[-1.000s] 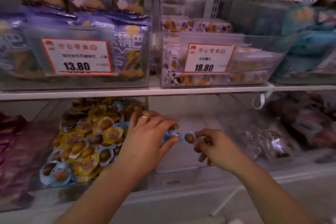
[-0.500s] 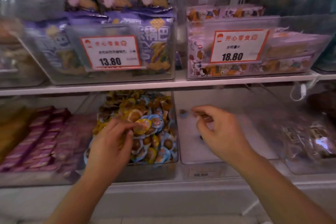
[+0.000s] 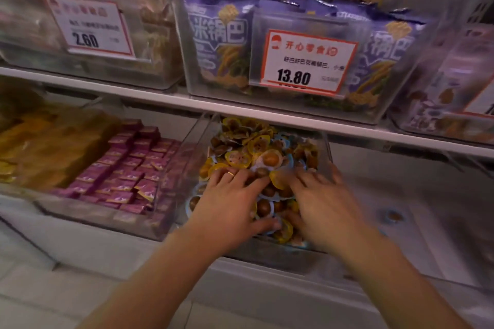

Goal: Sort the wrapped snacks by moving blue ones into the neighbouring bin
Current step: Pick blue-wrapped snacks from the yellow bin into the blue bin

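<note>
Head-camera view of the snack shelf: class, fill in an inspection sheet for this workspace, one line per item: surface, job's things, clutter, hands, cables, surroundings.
Surface: white lower shelf carrying clear bins.
Job's things: mixed bin piled with yellow and blue wrapped snacks; neighbouring bin on its right holds one blue-wrapped snack.
Clutter: nothing seen loose on the shelf.
Hands: left hand and right hand both lie on the snack pile with fingers spread; blur hides whether either pinches a wrapper.
Cables: nothing seen.
Surroundings: pink packets in the bin to the left; purple bags above, behind a 13.80 price card.
</note>
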The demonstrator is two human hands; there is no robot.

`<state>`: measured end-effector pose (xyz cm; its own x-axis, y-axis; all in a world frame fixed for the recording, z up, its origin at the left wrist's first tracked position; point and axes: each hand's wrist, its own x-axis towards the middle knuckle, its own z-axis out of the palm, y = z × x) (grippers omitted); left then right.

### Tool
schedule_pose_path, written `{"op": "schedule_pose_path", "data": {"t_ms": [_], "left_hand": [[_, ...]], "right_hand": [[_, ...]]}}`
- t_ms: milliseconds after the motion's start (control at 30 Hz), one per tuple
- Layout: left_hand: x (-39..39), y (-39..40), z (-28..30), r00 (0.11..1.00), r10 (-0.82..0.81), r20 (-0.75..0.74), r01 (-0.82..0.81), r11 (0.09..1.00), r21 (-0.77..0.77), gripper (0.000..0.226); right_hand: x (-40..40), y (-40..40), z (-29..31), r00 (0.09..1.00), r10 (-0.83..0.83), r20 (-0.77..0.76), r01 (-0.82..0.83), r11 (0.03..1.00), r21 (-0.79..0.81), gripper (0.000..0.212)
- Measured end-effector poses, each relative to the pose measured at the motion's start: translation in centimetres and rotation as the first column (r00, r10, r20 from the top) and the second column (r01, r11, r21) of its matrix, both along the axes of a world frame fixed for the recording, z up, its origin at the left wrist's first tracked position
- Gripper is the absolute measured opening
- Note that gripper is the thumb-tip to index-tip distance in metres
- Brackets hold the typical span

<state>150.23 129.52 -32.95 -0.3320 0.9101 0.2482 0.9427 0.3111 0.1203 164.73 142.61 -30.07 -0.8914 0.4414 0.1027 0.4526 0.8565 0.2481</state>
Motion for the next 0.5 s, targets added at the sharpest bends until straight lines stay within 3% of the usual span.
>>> {"op": "schedule_pose_path", "data": {"t_ms": [100, 267, 400, 500], "left_hand": [[-0.4, 0.6, 0.0, 1.000, 0.014, -0.027, -0.014, 0.999, 0.030, 0.071], [-1.6, 0.4, 0.1, 0.999, 0.004, -0.052, 0.003, 0.993, 0.121, 0.053], [-2.5, -0.2, 0.4, 0.986, -0.018, 0.167, -0.026, 0.966, 0.255, 0.040], [-3.0, -0.6, 0.4, 0.937, -0.074, 0.340, -0.051, 0.937, 0.345, 0.030]], "right_hand": [[-0.5, -0.1, -0.1, 1.000, 0.009, 0.009, -0.010, 0.998, 0.054, 0.075], [-0.3, 0.0, -0.1, 0.979, 0.122, -0.163, -0.119, 0.992, 0.031, 0.057], [0.3, 0.3, -0.3, 0.923, 0.167, -0.348, -0.200, 0.978, -0.060, 0.036], [0.7, 0.4, 0.0, 0.872, 0.073, -0.483, -0.188, 0.963, -0.194, 0.034]]}}
